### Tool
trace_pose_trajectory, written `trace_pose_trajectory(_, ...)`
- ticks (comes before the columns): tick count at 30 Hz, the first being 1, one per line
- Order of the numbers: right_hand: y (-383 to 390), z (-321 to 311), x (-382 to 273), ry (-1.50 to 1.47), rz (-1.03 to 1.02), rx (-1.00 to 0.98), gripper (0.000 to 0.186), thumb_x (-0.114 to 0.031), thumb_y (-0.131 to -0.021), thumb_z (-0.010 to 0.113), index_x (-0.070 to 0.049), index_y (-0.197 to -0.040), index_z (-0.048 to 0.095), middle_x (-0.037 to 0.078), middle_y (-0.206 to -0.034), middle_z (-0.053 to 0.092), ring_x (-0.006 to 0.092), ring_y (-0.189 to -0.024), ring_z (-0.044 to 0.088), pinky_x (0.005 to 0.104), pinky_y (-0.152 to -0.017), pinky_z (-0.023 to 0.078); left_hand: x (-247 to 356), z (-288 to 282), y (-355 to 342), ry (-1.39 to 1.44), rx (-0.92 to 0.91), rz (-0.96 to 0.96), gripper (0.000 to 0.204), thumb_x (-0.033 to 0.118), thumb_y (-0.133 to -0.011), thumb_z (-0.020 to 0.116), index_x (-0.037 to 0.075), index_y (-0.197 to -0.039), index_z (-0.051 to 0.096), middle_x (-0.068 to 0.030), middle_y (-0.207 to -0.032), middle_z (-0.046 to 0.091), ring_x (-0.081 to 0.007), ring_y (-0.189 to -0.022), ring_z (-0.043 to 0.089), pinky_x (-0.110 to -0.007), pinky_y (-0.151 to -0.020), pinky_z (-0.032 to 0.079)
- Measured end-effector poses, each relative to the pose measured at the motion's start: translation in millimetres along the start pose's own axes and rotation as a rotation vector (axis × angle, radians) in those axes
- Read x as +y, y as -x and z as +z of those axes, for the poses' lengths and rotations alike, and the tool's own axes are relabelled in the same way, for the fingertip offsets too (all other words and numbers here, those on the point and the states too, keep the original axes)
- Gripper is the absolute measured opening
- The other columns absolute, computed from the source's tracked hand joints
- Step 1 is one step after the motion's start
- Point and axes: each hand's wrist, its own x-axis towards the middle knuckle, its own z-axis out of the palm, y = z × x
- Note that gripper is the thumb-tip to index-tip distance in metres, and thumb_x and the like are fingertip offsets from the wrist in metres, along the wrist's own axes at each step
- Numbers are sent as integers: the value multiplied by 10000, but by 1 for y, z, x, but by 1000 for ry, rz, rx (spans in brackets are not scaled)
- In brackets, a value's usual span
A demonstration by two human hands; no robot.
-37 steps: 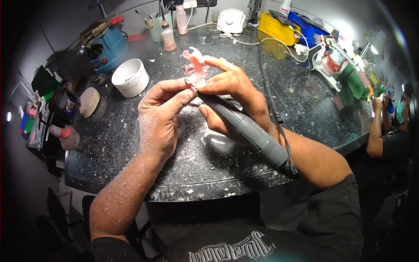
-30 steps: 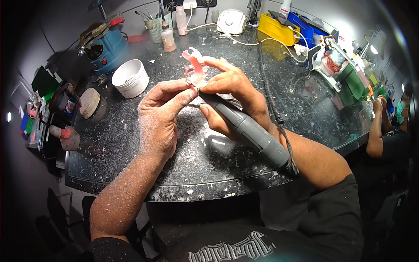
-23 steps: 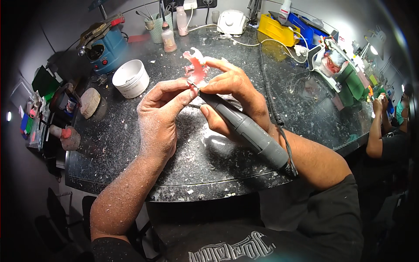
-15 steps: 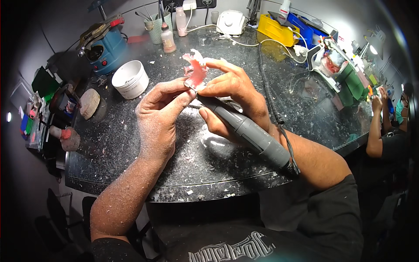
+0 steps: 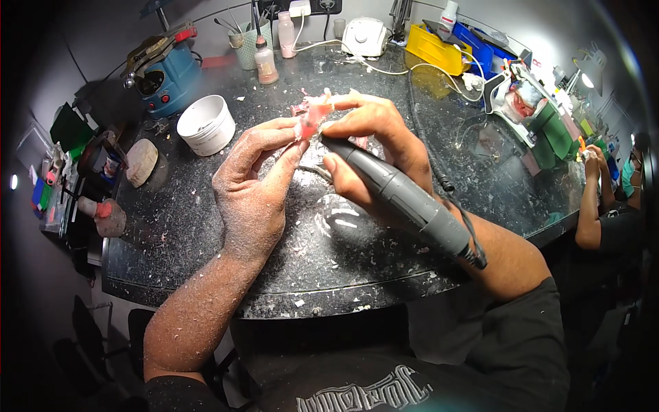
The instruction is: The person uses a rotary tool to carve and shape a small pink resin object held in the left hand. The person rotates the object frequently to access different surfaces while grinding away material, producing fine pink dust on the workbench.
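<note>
Two hands meet over the middle of our dark speckled bench [image 5: 206, 226], and we read the scene from our left. At the far left edge sit a flat beige stone [image 5: 141, 162] and a small red-topped lump [image 5: 104, 214]. Behind them stands a blue machine [image 5: 167, 75], and just right of it a white round tub [image 5: 206, 124]. Next comes our left hand [image 5: 250, 189], dusted with white powder, its fingertips pinched shut on a small pink denture piece [image 5: 310, 117] held up above the benchtop. Our right hand [image 5: 374, 147] touches that piece from the other side and is wrapped tight around a grey handpiece [image 5: 401, 199], whose tip points at the pink piece; its black cord [image 5: 432, 161] runs back across the bench. Behind the hands stand a pink bottle [image 5: 266, 63] and a white control box [image 5: 364, 36]. Further right lie a yellow bin [image 5: 432, 49] and a green device [image 5: 549, 130]. At the far right edge another person's arm [image 5: 590, 206] rests by the bench.
</note>
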Motion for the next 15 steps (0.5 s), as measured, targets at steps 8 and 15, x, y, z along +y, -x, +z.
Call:
trace_pose_trajectory(8,5,2,5,-66,88,14,345,-50,-787,816,-49,-1104,682,115,-1168,698,276,-1175,628,383,-1023,509,-2,0,-1,-180,10,104,184,-83,-880,752,10,-1037,736,-109,-1132,733,-176,-1090,699,-306,-966,549)
trace_pose_trajectory(15,6,1,8,-117,86,17,353,-61,-801,814,-45,-1125,672,139,-1191,697,273,-1173,637,382,-1016,517,0,2,-2,-202,9,150,174,-83,-879,750,8,-1026,729,-107,-1111,731,-182,-1078,699,-304,-963,541)
